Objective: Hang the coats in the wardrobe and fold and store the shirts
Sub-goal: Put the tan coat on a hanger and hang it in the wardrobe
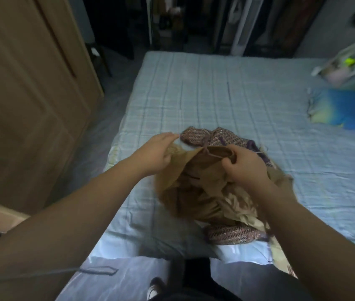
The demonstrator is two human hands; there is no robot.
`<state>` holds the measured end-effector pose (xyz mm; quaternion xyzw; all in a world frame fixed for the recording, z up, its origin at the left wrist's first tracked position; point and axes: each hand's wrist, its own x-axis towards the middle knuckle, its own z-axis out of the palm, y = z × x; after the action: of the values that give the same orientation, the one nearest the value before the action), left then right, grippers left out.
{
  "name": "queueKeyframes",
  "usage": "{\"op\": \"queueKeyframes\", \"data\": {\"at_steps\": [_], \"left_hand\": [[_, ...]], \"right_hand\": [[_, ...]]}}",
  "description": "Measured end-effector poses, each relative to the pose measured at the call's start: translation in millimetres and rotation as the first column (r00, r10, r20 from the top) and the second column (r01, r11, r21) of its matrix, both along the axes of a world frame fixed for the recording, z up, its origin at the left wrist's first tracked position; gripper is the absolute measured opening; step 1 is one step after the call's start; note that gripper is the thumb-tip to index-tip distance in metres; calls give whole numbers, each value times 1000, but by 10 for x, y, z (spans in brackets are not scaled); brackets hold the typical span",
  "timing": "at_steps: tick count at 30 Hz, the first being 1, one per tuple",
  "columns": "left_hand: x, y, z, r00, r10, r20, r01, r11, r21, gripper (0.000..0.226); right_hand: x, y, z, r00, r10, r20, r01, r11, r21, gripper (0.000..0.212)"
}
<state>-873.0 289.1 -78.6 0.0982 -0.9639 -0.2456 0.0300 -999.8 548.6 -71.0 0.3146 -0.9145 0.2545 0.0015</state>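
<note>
Both hands are up over the bed (215,94), apart from each other, each clamped on the same garment: a tan coat (196,192) w/ a purple-pink tweed outside. Left hand (158,153) pinches the collar/edge where tweed meets lining; right hand (245,165) is fisted round a tan fold or loop near the neck. The rest of the coat hangs bunched below and between the hands, lining side out, w/ a tweed sleeve or hem (235,234) trailing onto the bed just under the right forearm.

Risks, judged from this:
- Coat looks inside-out or twisted. If hung as is, tweed stays hidden and shoulders won't sit on a hanger.
- Left grip is only a fingertip pinch on a thick edge; weight of the bundle could pull it free and the coat drops back in a heap.
- Trailing part under the right arm may snag or get stepped on near the bed edge.
- Wardrobe (26,101) stands well left of the left hand, doors appear closed, both hands busy; no hanger visible.
- A thin grey cord (98,270) lies below the left forearm; could catch.

Frame is blurry, so exact grip detail is uncertain.
</note>
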Motion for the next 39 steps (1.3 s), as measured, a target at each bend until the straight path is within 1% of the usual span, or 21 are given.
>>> {"op": "queueKeyframes", "data": {"at_steps": [2, 5, 8, 10, 12, 14, 17, 21, 24, 26, 29, 31, 33, 35, 36, 37, 39], "left_hand": [[50, 19, 302, 997, -38, -64, 37, 999, -18, 58], [98, 26, 735, 995, -77, -61, 76, 997, -17, 46], [103, 3, 1190, 995, -92, -25, 93, 995, 34, 35], [77, -7, 1520, 995, -93, -39, 96, 993, 75, 28], [56, -29, 1847, 994, -86, -72, 94, 988, 123, 27], [57, -59, 2173, 988, -71, -140, 89, 988, 130, 28], [74, -116, 2630, 967, -70, -245, 100, 989, 112, 25], [44, -141, 3198, 922, -42, -386, 54, 998, 19, 9], [26, -127, 3576, 866, -22, -500, -4, 999, -50, 14], [32, -129, 3804, 837, -10, -548, -58, 993, -107, 17], [63, -157, 4080, 783, 30, -622, -176, 969, -176, 17], [93, -178, 4174, 754, 59, -654, -215, 963, -162, 16], [129, -184, 4220, 750, 89, -655, -230, 964, -133, 17], [173, -175, 4254, 756, 117, -644, -225, 970, -88, 21], [196, -174, 4272, 754, 136, -643, -222, 974, -54, 23], [219, -181, 4281, 747, 156, -646, -228, 973, -29, 25], [265, -196, 4281, 734, 191, -651, -269, 963, -21, 28]], "right_hand": [[99, 6, 291, 999, -19, 29, 20, 998, -53, 24], [175, 5, 743, 996, -37, 81, 48, 990, -133, 26], [158, -37, 1267, 993, -27, 113, 51, 975, -215, 29], [127, -89, 1656, 992, -17, 126, 51, 962, -270, 25], [100, -141, 2053, 992, -10, 128, 53, 940, -337, 25], [64, -175, 2436, 995, 8, 104, 32, 923, -383, 27], [28, -223, 2946, 994, 62, 90, -16, 897, -442, 23], [23, -291, 3497, 993, 106, 59, -61, 858, -511, 18], [22, -324, 3803, 991, 134, -13, -119, 829, -547, 19], [12, -330, 3955, 987, 137, -80, -158, 826, -540, 22], [-6, -359, 4085, 973, 92, -211, -184, 862, -472, 28], [6, -395, 4088, 956, 78, -284, -197, 886, -419, 31], [35, -434, 4025, 944, 113, -310, -234, 891, -390, 38], [49, -452, 3945, 917, 131, -376, -262, 910, -322, 47], [49, -461, 3914, 896, 133, -424, -266, 925, -272, 47], [43, -472, 3899, 877, 142, -459, -272, 934, -230, 42], [50, -494, 3897, 852, 180, -492, -294, 942, -163, 23]]}}
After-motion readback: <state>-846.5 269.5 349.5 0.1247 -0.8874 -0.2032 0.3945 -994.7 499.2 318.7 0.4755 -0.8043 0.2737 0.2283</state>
